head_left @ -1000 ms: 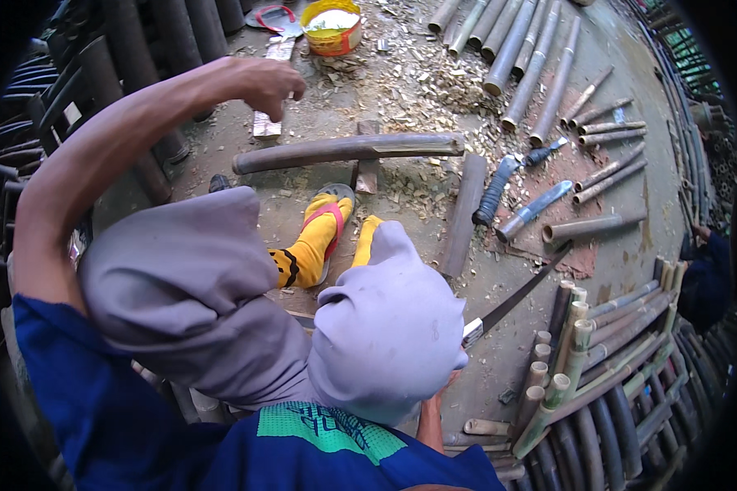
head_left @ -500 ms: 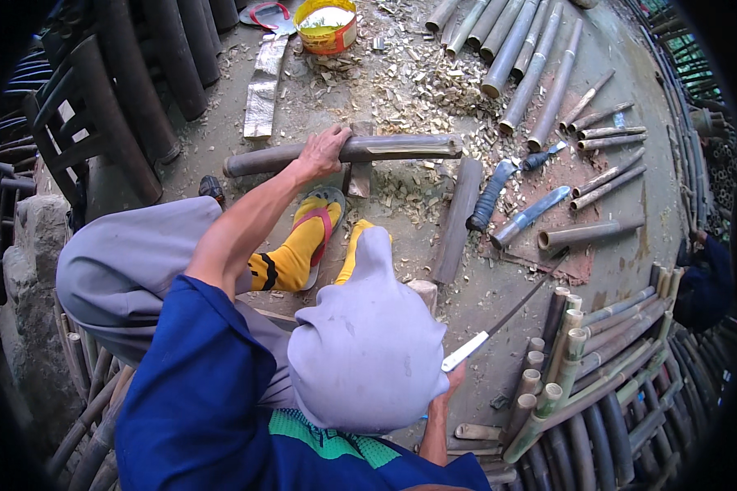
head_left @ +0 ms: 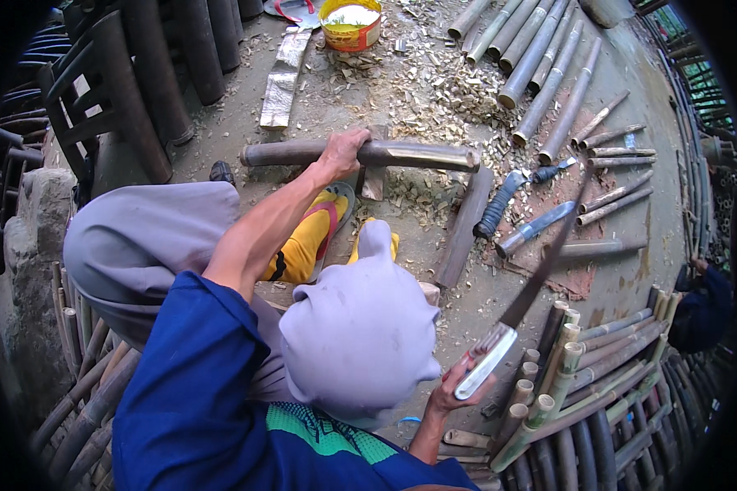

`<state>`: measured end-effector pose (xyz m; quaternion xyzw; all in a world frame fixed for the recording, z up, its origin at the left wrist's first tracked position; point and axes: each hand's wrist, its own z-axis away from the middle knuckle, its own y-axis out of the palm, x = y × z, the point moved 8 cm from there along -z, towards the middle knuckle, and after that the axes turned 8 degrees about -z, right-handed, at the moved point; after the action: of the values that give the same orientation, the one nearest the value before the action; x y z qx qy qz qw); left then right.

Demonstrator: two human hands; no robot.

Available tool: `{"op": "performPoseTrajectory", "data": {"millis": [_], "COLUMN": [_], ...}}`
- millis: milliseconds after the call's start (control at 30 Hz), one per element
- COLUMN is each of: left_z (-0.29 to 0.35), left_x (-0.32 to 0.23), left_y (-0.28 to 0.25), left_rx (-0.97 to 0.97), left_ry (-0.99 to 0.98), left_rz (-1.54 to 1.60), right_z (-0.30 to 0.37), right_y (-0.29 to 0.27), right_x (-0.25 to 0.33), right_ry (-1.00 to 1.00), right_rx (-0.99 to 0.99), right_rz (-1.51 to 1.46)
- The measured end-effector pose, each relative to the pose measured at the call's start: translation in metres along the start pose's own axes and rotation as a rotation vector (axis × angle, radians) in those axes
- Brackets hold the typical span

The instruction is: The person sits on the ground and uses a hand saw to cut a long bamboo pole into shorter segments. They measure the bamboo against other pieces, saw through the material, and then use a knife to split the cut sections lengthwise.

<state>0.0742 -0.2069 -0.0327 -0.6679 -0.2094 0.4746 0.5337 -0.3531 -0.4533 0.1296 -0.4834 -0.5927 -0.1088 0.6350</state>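
Observation:
My left hand (head_left: 342,155) is wrapped round the middle of a dark bamboo pole (head_left: 287,154) lying crosswise on a wooden block (head_left: 373,182). Toward its right end, the pole has a pale cut strip on its surface. In my right hand (head_left: 454,391), at the lower right, is a hand saw (head_left: 526,304) with a white handle. Its long, dark, tapering blade points up and away, clear of the bamboo; the teeth cannot be made out. A grey-clad knee (head_left: 360,327) fills the middle, beside my yellow-socked foot (head_left: 303,237) in a sandal.
Wood chips (head_left: 458,98) cover the floor around a yellow bucket (head_left: 350,23). A wrapped-handle knife (head_left: 499,203), a blue-wrapped tool (head_left: 535,228) and short bamboo pieces (head_left: 614,196) lie to the right. Upright bamboo ends (head_left: 563,360) stand near the saw. Another person (head_left: 704,303) is at far right.
My right hand has raised the saw and turned its blade upward, bringing the handle more into view. My left hand stays on the bamboo pole; the view has shifted slightly.

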Motion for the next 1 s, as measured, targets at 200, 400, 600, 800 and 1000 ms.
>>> {"op": "performPoseTrajectory", "data": {"millis": [200, 400, 600, 800, 1000], "left_z": [0.001, -0.007, -0.033, -0.034, -0.035], "left_x": [0.0, -0.045, -0.054, -0.058, -0.059], "left_y": [0.005, -0.017, 0.014, 0.015, 0.019], "left_rx": [0.049, -0.242, -0.005, 0.043, 0.022], "left_ry": [-0.048, 0.071, 0.05, 0.006, 0.007], "left_rz": [-0.058, 0.103, -0.131, -0.213, -0.22], "right_z": [-0.033, -0.026, -0.03, -0.002, -0.01], "right_y": [0.08, 0.145, 0.161, 0.124, 0.132], "right_x": [0.049, 0.04, 0.059, 0.058, 0.069], "right_ry": [-0.122, -0.113, -0.268, -0.099, -0.102], "right_rx": [0.198, 0.368, 0.37, 0.422, 0.48], "right_rz": [-0.31, -0.288, -0.093, -0.093, -0.053]}}
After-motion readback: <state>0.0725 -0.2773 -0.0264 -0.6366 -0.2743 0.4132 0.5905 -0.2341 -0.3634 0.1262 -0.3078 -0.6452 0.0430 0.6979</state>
